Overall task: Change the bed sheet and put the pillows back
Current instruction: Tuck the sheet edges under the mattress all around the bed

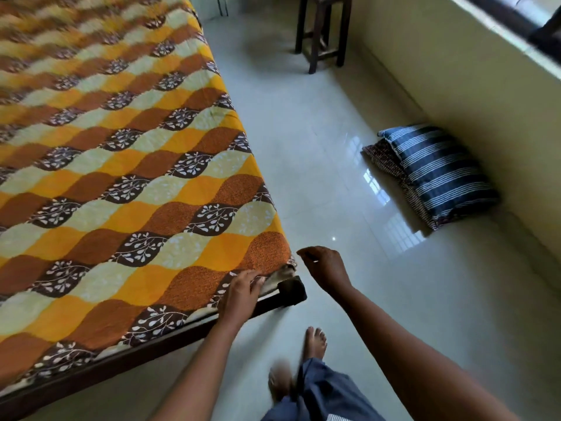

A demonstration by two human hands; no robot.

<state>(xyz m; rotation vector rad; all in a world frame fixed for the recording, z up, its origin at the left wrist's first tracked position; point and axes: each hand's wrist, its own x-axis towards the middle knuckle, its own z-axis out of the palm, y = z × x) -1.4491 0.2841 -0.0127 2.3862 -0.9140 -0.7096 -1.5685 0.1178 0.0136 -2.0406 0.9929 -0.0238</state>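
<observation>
An orange, brown and cream leaf-patterned bed sheet (127, 165) lies spread over the bed and fills the left of the view. My left hand (243, 296) rests at the near right corner of the bed, fingers on the sheet's edge next to the dark wooden frame corner (291, 291). My right hand (324, 268) hovers just right of that corner, fingers loosely curled, holding nothing. Two pillows lie stacked on the floor by the right wall: a blue striped pillow (440, 171) on top of a dark patterned pillow (385, 159).
A dark wooden stool (321, 31) stands at the back near the wall. Glossy pale floor tiles (318, 177) run between the bed and the right wall (473, 95). My bare feet (314, 344) stand near the bed corner.
</observation>
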